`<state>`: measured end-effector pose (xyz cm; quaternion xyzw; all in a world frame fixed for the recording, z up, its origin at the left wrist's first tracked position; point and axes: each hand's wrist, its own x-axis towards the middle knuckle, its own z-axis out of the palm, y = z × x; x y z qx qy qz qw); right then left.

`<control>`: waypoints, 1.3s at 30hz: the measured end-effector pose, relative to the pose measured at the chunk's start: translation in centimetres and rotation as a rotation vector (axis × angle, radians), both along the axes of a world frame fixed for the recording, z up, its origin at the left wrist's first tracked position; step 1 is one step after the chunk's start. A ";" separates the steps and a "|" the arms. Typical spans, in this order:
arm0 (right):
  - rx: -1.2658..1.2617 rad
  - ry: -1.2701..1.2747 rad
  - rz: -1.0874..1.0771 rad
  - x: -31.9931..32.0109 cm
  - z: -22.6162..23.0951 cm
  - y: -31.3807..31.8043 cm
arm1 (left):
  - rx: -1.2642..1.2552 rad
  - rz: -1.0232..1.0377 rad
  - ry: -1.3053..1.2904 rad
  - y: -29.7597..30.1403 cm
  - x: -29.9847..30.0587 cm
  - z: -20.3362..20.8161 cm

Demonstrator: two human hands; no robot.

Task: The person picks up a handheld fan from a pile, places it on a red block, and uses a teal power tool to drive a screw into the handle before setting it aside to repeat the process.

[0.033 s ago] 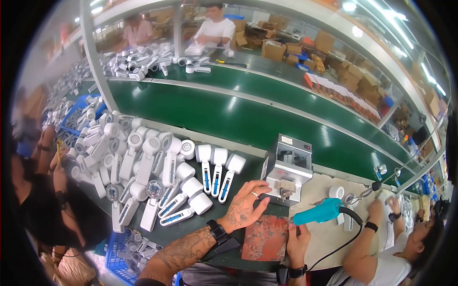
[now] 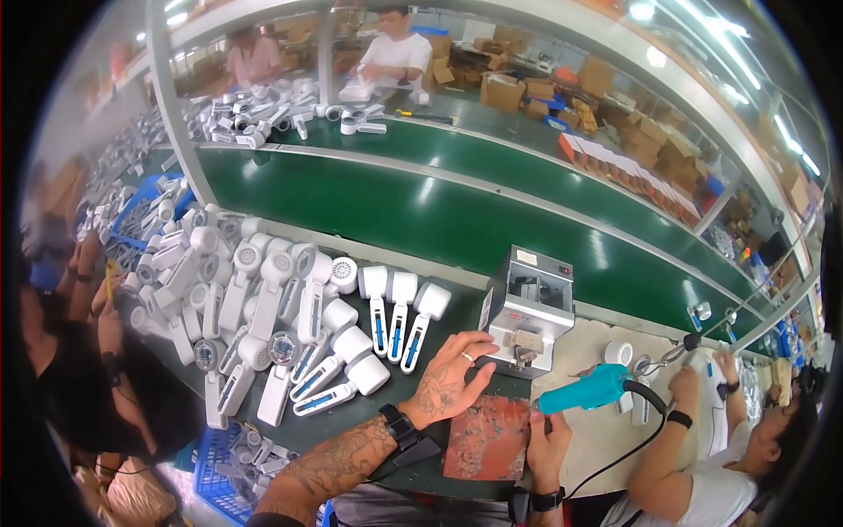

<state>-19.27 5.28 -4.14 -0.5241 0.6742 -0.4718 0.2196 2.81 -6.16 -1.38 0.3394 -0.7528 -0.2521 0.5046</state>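
My left hand (image 2: pixel 450 379) reaches forward with fingers spread, its fingertips at the front of a small grey and silver machine (image 2: pixel 531 321) that looks like a screw feeder. No object shows in that hand. A teal electric screwdriver (image 2: pixel 581 393) lies slantwise, its black cable curving down from the rear end. My right hand (image 2: pixel 548 448) has thumb and fingers closed at its narrow front end; the tip is partly hidden. Between my hands sits a worn reddish pad (image 2: pixel 487 439). Left of the machine lie several white handheld devices (image 2: pixel 399 316) with round heads and blue strips in their handles.
A heap of similar white devices (image 2: pixel 272 290) covers the bench to the left. Below it stands a blue basket (image 2: pixel 215 474) of parts. A green conveyor (image 2: pixel 421 206) runs behind. Co-workers sit at both sides, one near at right (image 2: pixel 694 465), and others across the belt.
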 end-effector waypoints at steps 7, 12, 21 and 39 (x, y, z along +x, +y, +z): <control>-0.023 -0.025 0.015 0.4 0.7 -0.1 | 0.012 0.002 -0.013 0.0 0.0 0.0; -0.043 -0.013 0.012 0.4 0.5 -0.1 | 0.022 -0.001 -0.001 0.1 0.0 0.2; -0.035 -0.007 0.017 0.1 0.0 -0.1 | 0.019 -0.001 -0.004 0.1 -0.1 0.0; -0.033 0.033 0.004 -0.1 -0.2 -0.2 | 0.031 -0.016 0.043 0.2 -0.3 0.3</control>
